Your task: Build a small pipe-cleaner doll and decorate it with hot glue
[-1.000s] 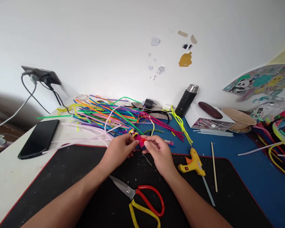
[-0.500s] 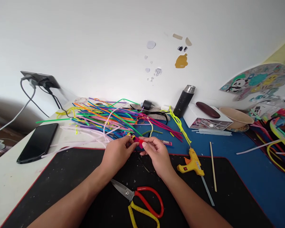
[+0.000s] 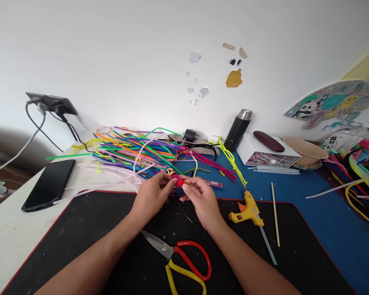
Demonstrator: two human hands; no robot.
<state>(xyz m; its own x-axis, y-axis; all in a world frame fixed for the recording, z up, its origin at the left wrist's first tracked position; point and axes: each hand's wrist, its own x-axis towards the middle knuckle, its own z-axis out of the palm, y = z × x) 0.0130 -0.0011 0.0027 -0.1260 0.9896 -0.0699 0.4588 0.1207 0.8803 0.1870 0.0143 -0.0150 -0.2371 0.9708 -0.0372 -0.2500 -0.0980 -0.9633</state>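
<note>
Between my two hands is a small pipe-cleaner figure (image 3: 179,180), magenta and red, with a blue, yellow, white and black top end. My left hand (image 3: 152,196) pinches its left side between thumb and fingers. On the red end, the thumb and fingers of my right hand (image 3: 203,201) close in a pinch. My fingers cover part of the figure. A thin dark strand (image 3: 184,213) lies below it. Scissors (image 3: 172,250) with one red and one yellow handle rest on the black mat (image 3: 110,229), nearer to me.
A yellow glue gun (image 3: 247,211) with a glue stick and a wooden stick (image 3: 275,217) lie right of my hands. Loose pipe cleaners (image 3: 135,149) spread behind them. A phone (image 3: 49,184) is at left; a black thermos (image 3: 238,131) and a white box (image 3: 267,151) stand behind.
My left fingers have shifted slightly down and left, uncovering more of the figure's colourful top end. The right hand keeps its pinch.
</note>
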